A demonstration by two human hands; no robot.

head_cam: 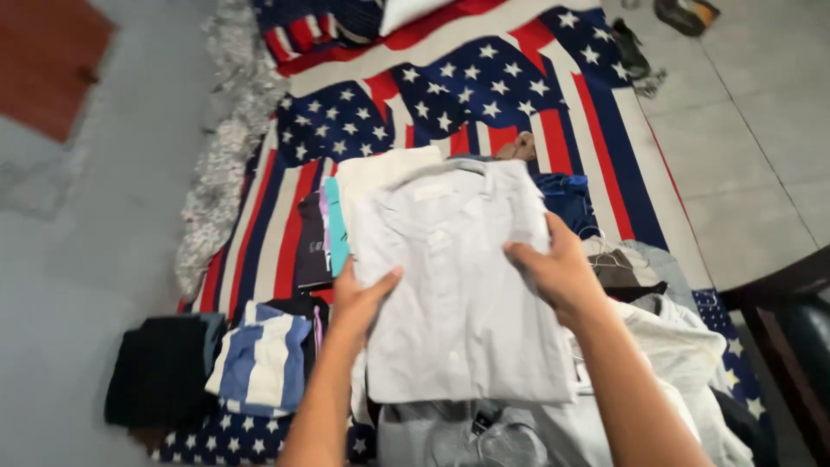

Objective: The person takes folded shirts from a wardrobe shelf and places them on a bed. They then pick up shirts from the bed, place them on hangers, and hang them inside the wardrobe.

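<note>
Both hands grip one folded shirt (458, 285) by its side edges. The left hand (361, 298) pinches the left edge, thumb on top and pointing inward, the other fingers hidden beneath the cloth. The right hand (553, 268) clamps the right edge the same way, thumb across the front and fingers curled behind. Held at both sides like this, the pale grey shirt stays flat and keeps its fold, collar end away from the person, buttoned front up. It hangs just above the heap of clothes, in the middle of the view.

Largest of what lies below is the blanket (484, 95), red and white stripes with white stars on blue, spread over the grey floor (86, 251) so the clothes stay off the bare floor. A crumpled patterned cloth (220, 182) runs along its left edge. At the right a white garment (683, 355) lies loose and unfolded, with other rumpled pieces beside it and a blue one (566, 197) further up. Under the held shirt sits a stack of folded pieces, a cream one (376, 173) topmost, with a teal edge (335, 227) and a dark piece (311, 246) showing at its left side. At the lower left a blue-and-white striped fold (259, 359) rests beside a black fold (160, 372), each squared up as a separate pile. A dark chair (791, 324) stands at the right edge, and shoes (657, 35) lie on the floor at the far end.
</note>
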